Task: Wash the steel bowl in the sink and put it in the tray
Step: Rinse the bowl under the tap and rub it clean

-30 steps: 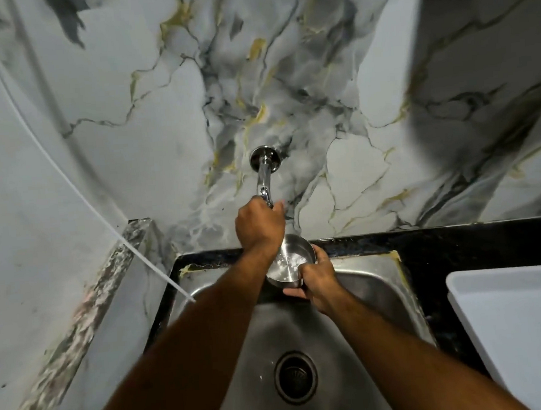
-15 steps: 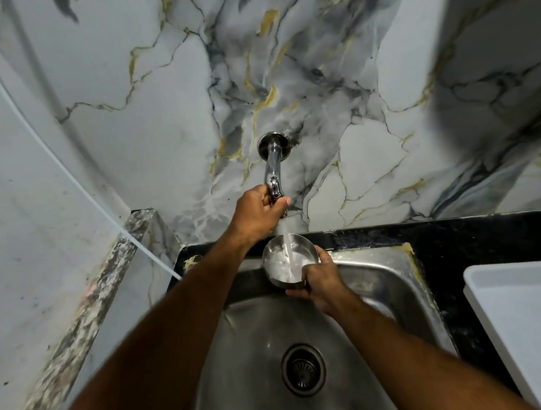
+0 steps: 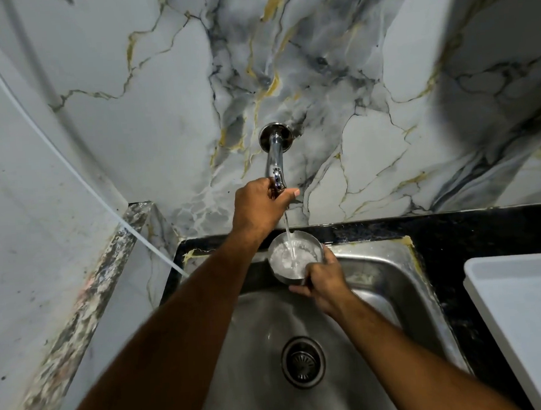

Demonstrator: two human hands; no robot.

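Observation:
My right hand (image 3: 324, 279) grips the near rim of a small steel bowl (image 3: 282, 261) and holds it upright over the back of the steel sink (image 3: 380, 280). A stream of water falls from the chrome wall tap (image 3: 274, 155) into the bowl, which is full of frothing water. My left hand (image 3: 258, 207) is closed around the tap's handle at the spout end, just above the bowl. The white tray (image 3: 526, 308) lies on the counter to the right of the sink.
A round drain (image 3: 302, 361) sits in the sink's floor below the bowl. Black stone counter (image 3: 456, 224) frames the sink. A marble wall stands behind, and a thin white tube (image 3: 67, 161) runs down the left wall to the sink's corner.
My left hand has turned the tap handle and water now runs into the bowl, which has filled. My right hand keeps the bowl under the spout.

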